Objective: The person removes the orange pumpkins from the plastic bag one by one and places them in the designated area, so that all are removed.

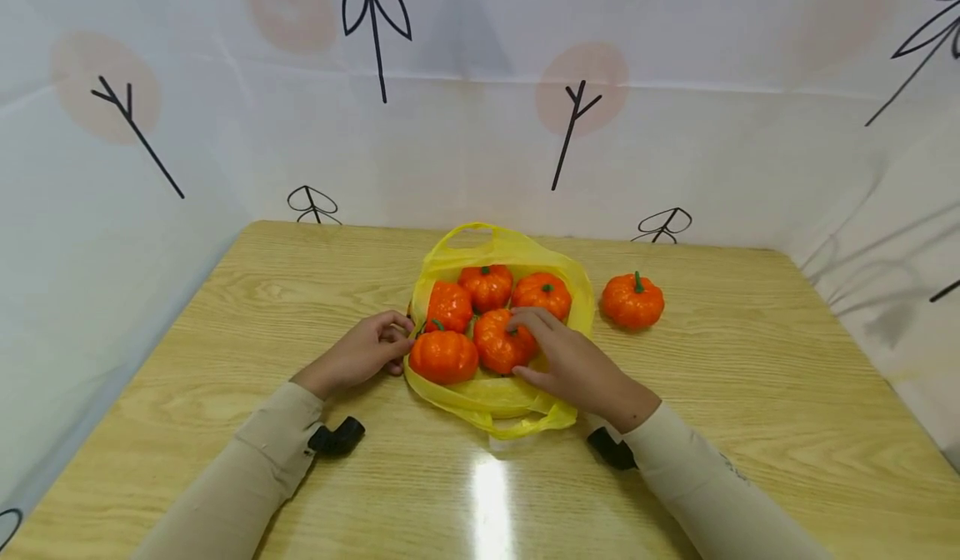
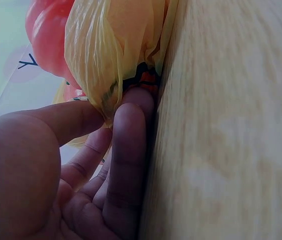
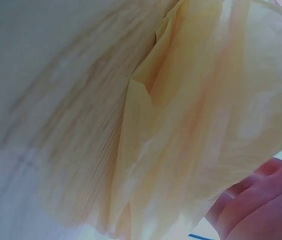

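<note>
Yellow bag (image 1: pixel 480 395) on wood-grain tabletop (image 1: pixel 757 360), white plant-patterned backdrop (image 1: pixel 457 147) behind

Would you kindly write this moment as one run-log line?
left hand: pinches yellow bag | right hand: curled over pumpkin inside bag | bag: five pumpkins total | table: lone pumpkin right of bag

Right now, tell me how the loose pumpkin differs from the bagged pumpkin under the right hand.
The loose pumpkin sits on the table; the bagged pumpkin lies inside the yellow bag. The loose pumpkin is uncovered, its stem upright in plain view; the bagged pumpkin is partly hidden by the right hand. Both are orange and ribbed.
</note>
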The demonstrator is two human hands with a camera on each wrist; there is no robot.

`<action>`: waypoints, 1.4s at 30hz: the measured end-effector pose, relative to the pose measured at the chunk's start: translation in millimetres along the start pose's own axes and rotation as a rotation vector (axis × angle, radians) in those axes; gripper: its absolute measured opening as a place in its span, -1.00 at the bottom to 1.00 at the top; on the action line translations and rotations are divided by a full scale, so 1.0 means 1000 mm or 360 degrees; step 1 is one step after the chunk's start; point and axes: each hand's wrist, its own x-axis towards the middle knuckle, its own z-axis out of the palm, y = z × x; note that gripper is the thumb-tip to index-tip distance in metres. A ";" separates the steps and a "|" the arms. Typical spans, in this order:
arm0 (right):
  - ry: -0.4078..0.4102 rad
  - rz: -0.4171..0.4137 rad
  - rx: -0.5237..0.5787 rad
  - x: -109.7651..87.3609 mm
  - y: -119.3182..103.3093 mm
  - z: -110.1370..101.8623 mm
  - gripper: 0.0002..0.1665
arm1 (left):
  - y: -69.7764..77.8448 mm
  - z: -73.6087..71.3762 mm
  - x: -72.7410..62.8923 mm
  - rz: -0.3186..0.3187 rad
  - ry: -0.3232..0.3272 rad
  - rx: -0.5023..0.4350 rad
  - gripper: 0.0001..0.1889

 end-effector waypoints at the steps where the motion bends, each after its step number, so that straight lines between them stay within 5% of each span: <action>1: -0.0007 0.0014 0.0005 0.000 0.000 0.000 -0.33 | 0.000 0.000 0.000 -0.0001 -0.0001 0.0002 -0.74; 12: -0.0049 0.0067 -0.0013 0.001 0.002 0.000 -0.15 | 0.000 0.000 -0.002 0.0006 -0.0004 0.0019 -0.75; 27: -0.0068 0.0064 0.0016 0.001 0.004 -0.002 -0.25 | 0.001 0.000 0.000 0.0006 0.0002 0.0026 -0.74; 42: 0.0024 -0.0030 0.0048 -0.002 0.000 -0.014 -0.10 | 0.000 0.000 0.000 0.0003 0.0010 0.0017 -0.74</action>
